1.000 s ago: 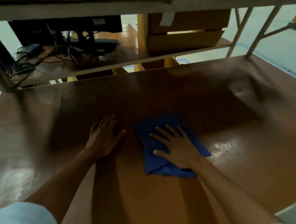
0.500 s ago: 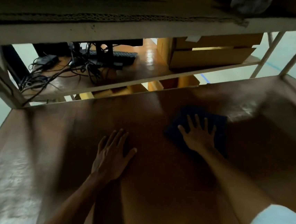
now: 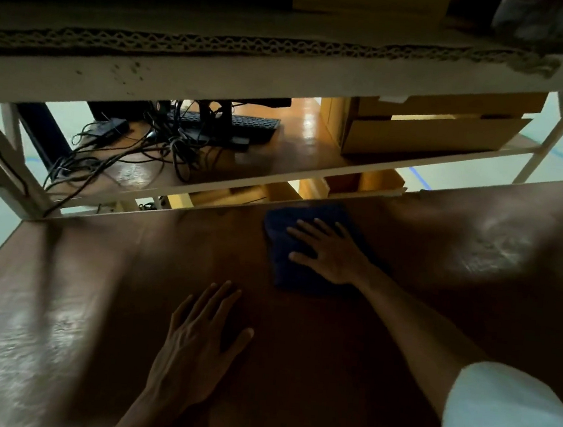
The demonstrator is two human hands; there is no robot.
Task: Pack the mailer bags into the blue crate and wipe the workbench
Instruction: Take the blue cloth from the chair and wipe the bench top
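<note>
A folded dark blue cloth (image 3: 285,268) lies flat on the brown workbench (image 3: 76,296), close to its far edge. My right hand (image 3: 328,252) presses down on the cloth with fingers spread, arm stretched forward. My left hand (image 3: 199,339) rests palm down on the bare bench top, nearer to me and left of the cloth, holding nothing. No mailer bags and no blue crate are in view.
A low shelf (image 3: 252,69) with a corrugated cardboard edge hangs over the bench's far side. Behind the bench, another table holds a keyboard (image 3: 233,124), tangled cables (image 3: 135,147) and cardboard boxes (image 3: 429,131). White frame legs (image 3: 552,136) stand at the right and left rear.
My right hand has pushed the cloth away from me, from the bench's middle to near its far edge. The left hand stayed flat on the bench.
</note>
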